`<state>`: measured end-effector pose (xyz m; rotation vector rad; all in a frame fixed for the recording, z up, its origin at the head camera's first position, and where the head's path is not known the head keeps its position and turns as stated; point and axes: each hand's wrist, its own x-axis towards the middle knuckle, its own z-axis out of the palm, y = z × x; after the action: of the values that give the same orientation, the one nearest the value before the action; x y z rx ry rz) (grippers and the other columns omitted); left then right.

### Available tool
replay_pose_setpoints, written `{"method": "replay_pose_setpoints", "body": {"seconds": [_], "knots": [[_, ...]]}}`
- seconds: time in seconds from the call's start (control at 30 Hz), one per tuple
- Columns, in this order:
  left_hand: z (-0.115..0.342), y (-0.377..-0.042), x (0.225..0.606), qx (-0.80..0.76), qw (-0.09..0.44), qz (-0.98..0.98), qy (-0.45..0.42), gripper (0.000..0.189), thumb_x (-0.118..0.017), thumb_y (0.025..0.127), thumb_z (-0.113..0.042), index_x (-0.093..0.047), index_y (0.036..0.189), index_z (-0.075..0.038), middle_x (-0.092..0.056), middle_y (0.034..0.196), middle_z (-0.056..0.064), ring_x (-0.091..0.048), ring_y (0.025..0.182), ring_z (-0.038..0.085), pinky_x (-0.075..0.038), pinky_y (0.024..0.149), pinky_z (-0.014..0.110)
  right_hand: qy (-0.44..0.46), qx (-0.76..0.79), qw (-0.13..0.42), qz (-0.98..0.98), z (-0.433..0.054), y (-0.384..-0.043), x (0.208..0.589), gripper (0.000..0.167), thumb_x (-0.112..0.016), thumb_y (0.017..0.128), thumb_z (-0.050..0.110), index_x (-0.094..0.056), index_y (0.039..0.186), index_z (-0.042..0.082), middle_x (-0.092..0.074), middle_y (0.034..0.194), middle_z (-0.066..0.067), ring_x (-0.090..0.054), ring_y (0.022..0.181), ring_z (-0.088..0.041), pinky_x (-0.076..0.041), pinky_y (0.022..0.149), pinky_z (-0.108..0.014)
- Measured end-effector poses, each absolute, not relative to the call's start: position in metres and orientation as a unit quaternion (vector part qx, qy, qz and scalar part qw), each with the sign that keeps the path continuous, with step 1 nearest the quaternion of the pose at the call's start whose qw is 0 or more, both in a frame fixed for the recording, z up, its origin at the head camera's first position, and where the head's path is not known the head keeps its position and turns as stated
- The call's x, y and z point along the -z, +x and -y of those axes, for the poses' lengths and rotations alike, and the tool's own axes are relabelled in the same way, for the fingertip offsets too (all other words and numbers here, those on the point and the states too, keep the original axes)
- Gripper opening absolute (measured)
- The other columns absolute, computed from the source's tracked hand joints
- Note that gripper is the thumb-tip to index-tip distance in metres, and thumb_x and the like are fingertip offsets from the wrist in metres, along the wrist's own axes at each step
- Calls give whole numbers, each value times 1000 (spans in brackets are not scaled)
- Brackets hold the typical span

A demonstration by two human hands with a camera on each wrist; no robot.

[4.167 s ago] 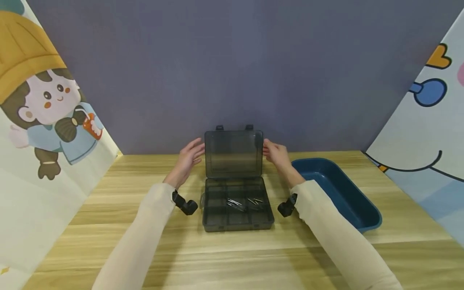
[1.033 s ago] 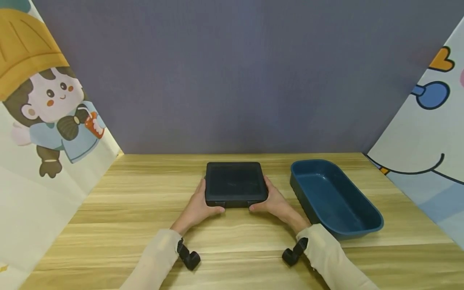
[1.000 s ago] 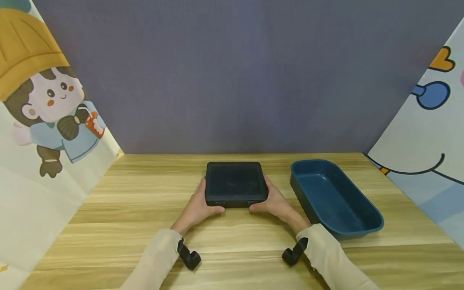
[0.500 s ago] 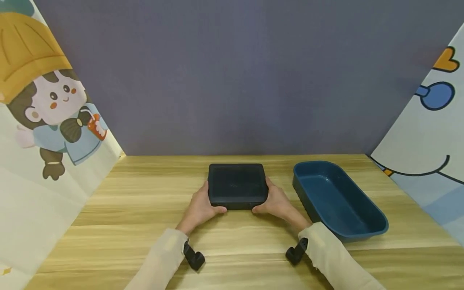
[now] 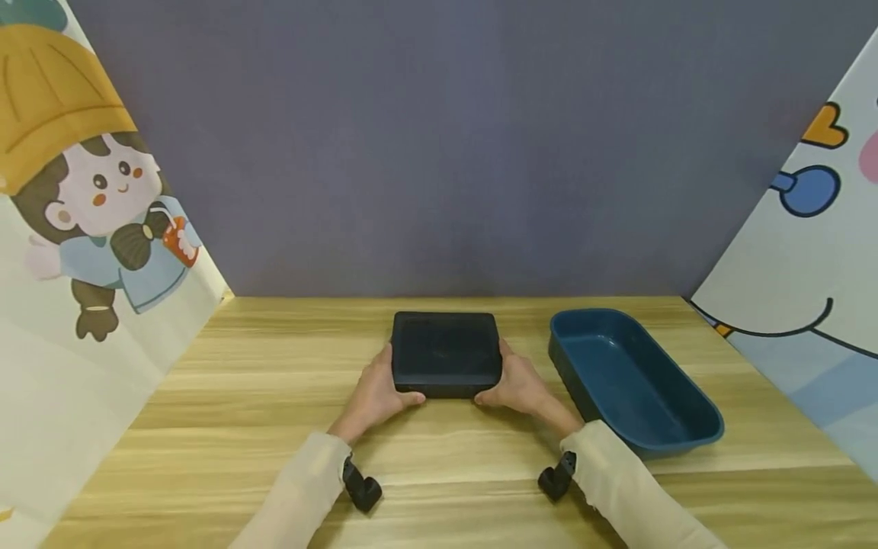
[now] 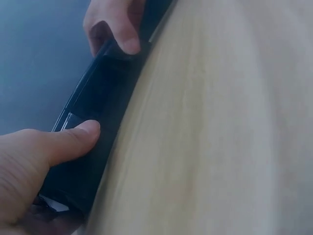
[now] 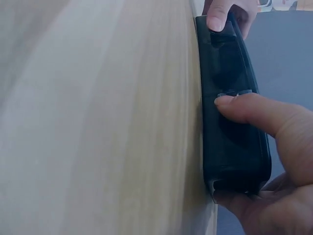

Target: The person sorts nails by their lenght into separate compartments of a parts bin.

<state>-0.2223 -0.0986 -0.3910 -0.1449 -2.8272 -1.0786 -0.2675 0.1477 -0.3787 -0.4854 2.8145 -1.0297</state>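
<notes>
A dark translucent plastic storage box [image 5: 447, 349] lies with its lid down on the wooden table, in the middle of the head view. My left hand [image 5: 379, 389] grips its left side, the thumb on the front face near a latch. On the opposite side my right hand [image 5: 519, 385] grips the box the same way, its thumb on the front face too. Both wrist views show the box's front face [image 6: 105, 88] with a thumb at each latch [image 7: 222, 30]. The fingers behind the box's sides are partly hidden.
A blue plastic tray [image 5: 638, 381] stands on the table to the right, close to my right forearm. A grey-purple wall [image 5: 446, 152] rises behind the table [image 5: 274, 366]. Panels with cartoon figures [image 5: 110, 198] flank it on both sides.
Around four seconds ago the lid stood up, showing metal pieces in the compartments, with my hands beside it. Now the lid is down and both hands hold the sides. Over the last second little differs.
</notes>
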Motion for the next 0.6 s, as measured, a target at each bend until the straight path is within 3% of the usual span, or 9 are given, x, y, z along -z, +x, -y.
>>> {"method": "replay_pose_setpoints", "body": {"seconds": [0.1,0.2,0.43,0.6], "knots": [[103,-225,393,369,55,925,-64,108,-83,72,-32,-17,148,8,-25,151,30,-29,138,45,-32,108,56,-175,350,49,-919,-149,-270,379,118,-87,62,22,-12,147,-12,-69,99,-24,-64,88,-28,-52,83,-39],[111,-227,391,381,43,920,-81,104,-81,74,-33,-19,149,5,-26,151,28,-31,137,43,-33,108,55,-192,360,60,-911,-152,-273,379,117,-87,64,23,-13,148,-10,-48,138,-29,-49,125,-39,-43,102,-48],[137,-231,369,364,-5,928,-75,96,-75,78,-42,-24,150,-2,-32,149,24,-42,129,41,-42,101,54,-205,312,118,-920,-167,-285,346,107,-80,75,30,-13,149,-8,-27,151,-28,-36,133,-45,-41,100,-55],[154,-239,343,325,11,944,-63,86,-55,90,-53,-19,152,-5,-27,153,23,-30,137,44,-30,108,60,-229,262,84,-934,-179,-298,311,99,-73,81,37,-14,151,-1,-24,153,-27,-32,135,-47,-36,102,-61]]}}
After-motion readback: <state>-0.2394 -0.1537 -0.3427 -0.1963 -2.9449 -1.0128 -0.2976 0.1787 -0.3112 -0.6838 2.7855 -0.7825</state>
